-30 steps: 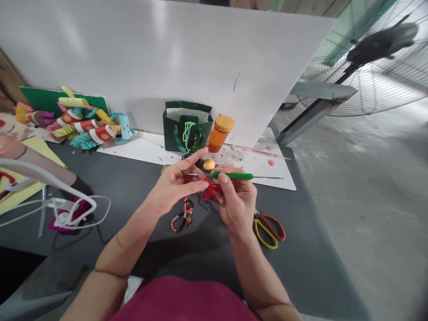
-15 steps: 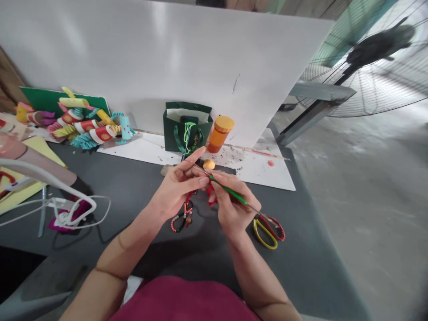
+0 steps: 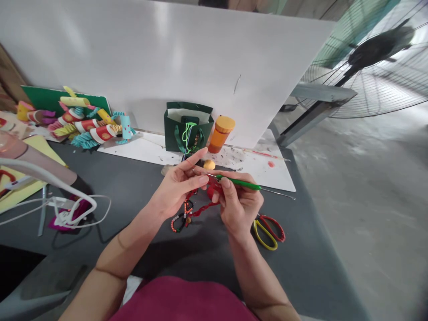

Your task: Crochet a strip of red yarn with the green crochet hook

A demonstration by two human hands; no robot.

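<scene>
In my right hand [image 3: 241,203] is a crochet hook [image 3: 245,183] with a green grip and thin metal ends, held between thumb and fingers. Its left tip reaches to the fingers of my left hand [image 3: 179,185]. That hand pinches red crochet work [image 3: 213,182] between thumb and fingers, its index finger stretched out; a fine strand seems to run over it. Part of the red piece is hidden behind the fingers. Below hangs or lies a twisted red strand [image 3: 204,208]. Bead bracelets [image 3: 179,223] lie on the table under my left hand.
Scissors [image 3: 269,232] with red and yellow handles lie right of my right hand. Behind my hands stand a dark green paper bag [image 3: 172,133] and an orange jar [image 3: 221,134]. At the left are paper-cup crafts [image 3: 100,133], a pinkish device [image 3: 50,162] and white cables [image 3: 95,200].
My right hand has turned the crochet hook from a steep slant to nearly level and shifted slightly right. More of the twisted red strand shows below. My left hand stays about the same.
</scene>
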